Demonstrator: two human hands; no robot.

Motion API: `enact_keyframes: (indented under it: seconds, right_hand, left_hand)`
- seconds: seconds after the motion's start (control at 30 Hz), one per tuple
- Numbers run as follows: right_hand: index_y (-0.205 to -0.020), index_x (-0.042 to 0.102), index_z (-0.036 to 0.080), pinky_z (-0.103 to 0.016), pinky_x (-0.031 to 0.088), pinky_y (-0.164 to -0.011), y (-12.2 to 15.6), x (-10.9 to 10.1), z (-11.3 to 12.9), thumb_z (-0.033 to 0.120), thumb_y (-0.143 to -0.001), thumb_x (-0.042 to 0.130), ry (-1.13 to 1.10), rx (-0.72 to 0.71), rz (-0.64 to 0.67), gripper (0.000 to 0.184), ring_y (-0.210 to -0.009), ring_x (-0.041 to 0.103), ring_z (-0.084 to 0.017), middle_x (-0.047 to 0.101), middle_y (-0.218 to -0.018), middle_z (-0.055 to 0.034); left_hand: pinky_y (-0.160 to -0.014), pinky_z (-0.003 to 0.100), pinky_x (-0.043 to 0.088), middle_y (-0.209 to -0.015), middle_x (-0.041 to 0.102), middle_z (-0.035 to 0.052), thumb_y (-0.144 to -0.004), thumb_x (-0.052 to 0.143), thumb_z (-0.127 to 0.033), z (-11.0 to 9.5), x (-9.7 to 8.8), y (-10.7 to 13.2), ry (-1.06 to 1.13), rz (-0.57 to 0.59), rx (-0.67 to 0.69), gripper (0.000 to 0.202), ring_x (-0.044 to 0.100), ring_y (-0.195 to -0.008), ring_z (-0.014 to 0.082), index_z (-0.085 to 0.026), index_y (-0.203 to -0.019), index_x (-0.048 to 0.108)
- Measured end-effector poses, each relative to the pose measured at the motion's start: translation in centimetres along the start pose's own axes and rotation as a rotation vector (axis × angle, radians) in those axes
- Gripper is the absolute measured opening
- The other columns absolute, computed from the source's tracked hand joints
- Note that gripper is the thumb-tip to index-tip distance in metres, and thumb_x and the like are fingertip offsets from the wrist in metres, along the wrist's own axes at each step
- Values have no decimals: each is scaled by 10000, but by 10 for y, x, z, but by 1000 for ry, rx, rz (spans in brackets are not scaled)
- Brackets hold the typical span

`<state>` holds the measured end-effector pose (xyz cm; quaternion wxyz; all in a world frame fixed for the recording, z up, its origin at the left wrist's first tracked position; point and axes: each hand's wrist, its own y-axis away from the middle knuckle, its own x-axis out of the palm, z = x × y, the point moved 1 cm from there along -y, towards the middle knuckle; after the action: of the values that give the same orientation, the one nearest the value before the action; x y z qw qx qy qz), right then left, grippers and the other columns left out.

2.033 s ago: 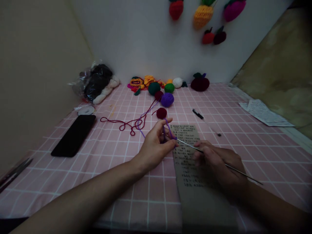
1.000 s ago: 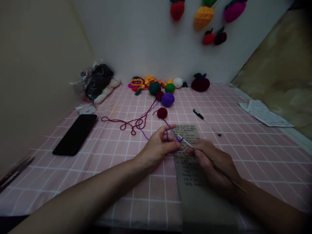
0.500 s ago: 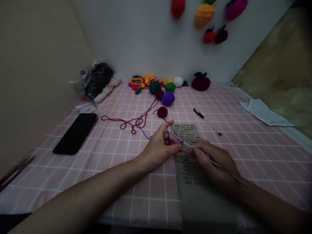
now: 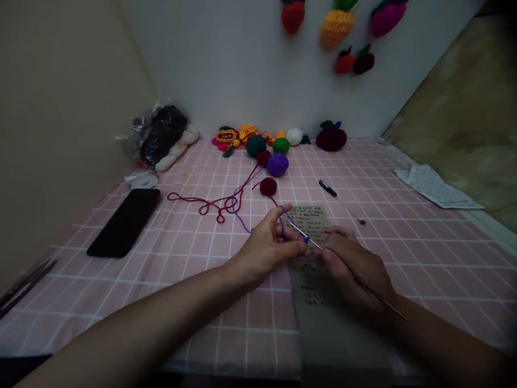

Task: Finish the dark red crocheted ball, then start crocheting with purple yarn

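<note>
The left hand (image 4: 264, 248) is partly closed: thumb and a finger pinch the worked end of the purple yarn (image 4: 242, 221), while the index finger is extended with a strand running over it. The exact contact under the thumb is too small to tell.

The right hand (image 4: 357, 264) is closed around a metal crochet hook (image 4: 315, 243), held between thumb and fingers. The shaft slants across the hand, its rear end projecting past the wrist; the front end points up and left toward the left index finger. Purple yarn is wrapped around the shaft, close to the left thumb tip.

Both hands are above a cardboard sheet (image 4: 339, 334) with handwritten lines, lying on a pink checked tablecloth (image 4: 194, 318). The yarn trails behind the left hand toward a purple yarn ball (image 4: 278, 165) farther back. A small dark red ball (image 4: 268, 187) sits nearer the hands, just beyond the left fingers. A black phone (image 4: 124, 222) lies well apart, to the left.
</note>
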<state>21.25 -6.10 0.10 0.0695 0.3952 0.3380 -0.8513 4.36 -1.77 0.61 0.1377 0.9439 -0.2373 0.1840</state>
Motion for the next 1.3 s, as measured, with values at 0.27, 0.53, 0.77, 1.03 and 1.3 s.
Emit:
enact_keyframes:
  seconds: [0.27, 0.53, 0.77, 1.03, 1.3]
  right_hand:
    - [-735, 492, 210, -436, 357, -904, 2, 5, -8, 158, -944, 385, 206, -4, 49, 241, -644, 564, -159, 612, -674, 3]
    - [-827, 558, 222, -439, 307, -932, 2, 4, -9, 159, -963, 368, 171, -17, 39, 242, -728, 584, -171, 631, -736, 9]
    - [-791, 539, 229, -426, 375, -950, 1, -4, -7, 174, -934, 452, -7, 22, 8, 176, -646, 564, -152, 598, -694, 30]
    - [-820, 531, 239, -457, 378, -983, 6, -5, -11, 156, -921, 463, -135, 53, -3, 147, -631, 512, -149, 538, -690, 33]
    - [-784, 530, 231, -441, 379, -963, 2, -11, -9, 133, -903, 455, -135, 30, -4, 171, -604, 513, -139, 518, -670, 36]
  left_hand:
    - [-708, 259, 435, -762, 564, -41, -724, 701, -138, 6, 6, 5, -229, -60, 169, 788, 555, -703, 101, -193, -1418, 332]
    - [-719, 255, 446, -682, 623, -50, -662, 754, -86, 3, 0, 0, 165, 65, -9, 835, 624, -636, 104, -133, -1373, 318]
    - [-715, 259, 445, -692, 629, -42, -646, 758, -66, -6, -8, -2, 154, 70, -49, 801, 617, -629, 102, -142, -1338, 364]
    - [-725, 270, 446, -696, 632, -38, -653, 752, -67, -9, -10, -3, 127, 35, -39, 821, 611, -632, 106, -140, -1364, 348]
    - [-711, 248, 433, -693, 623, -42, -677, 720, -49, -14, -11, -2, 124, 23, -47, 793, 609, -632, 91, -121, -1370, 341]
